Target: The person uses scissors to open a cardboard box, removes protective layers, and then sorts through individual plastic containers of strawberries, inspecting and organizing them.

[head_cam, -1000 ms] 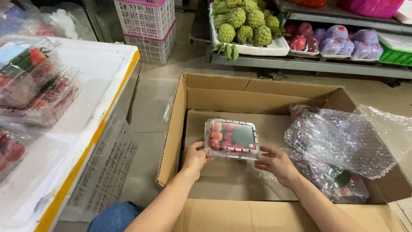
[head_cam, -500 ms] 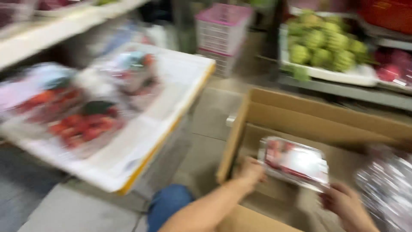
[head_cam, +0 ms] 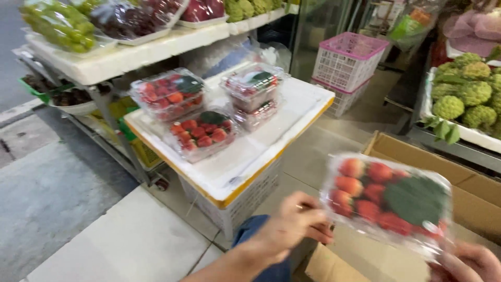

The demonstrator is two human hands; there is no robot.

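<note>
Both hands hold a clear plastic box of strawberries (head_cam: 389,201) in the air above an open cardboard box (head_cam: 469,193). The left hand (head_cam: 292,227) grips the near left edge of the box, its fingers curled against the plastic. The right hand (head_cam: 469,263) shows only at the bottom right corner, its fingertips pressed to the box's lower right edge; the rest of it is cut off by the frame. The strawberry box tilts towards the camera, with red berries on the left and a dark green label on the right of its lid.

To the left stands a low white foam counter (head_cam: 245,167) with a yellow rim. On it lie more clear boxes of strawberries: one near the front (head_cam: 201,133), one further left (head_cam: 167,94), and a stack of two at the back (head_cam: 253,94). Behind the counter a white shelf (head_cam: 130,55) carries green grapes (head_cam: 57,23) and dark fruit under plastic wrap. A pink crate (head_cam: 347,62) sits on the floor behind the counter. On the right a white tray (head_cam: 469,133) holds knobbly green fruit (head_cam: 464,99) with a few leaves. The floor (head_cam: 68,203) is grey concrete, with paler slabs near the counter.
</note>
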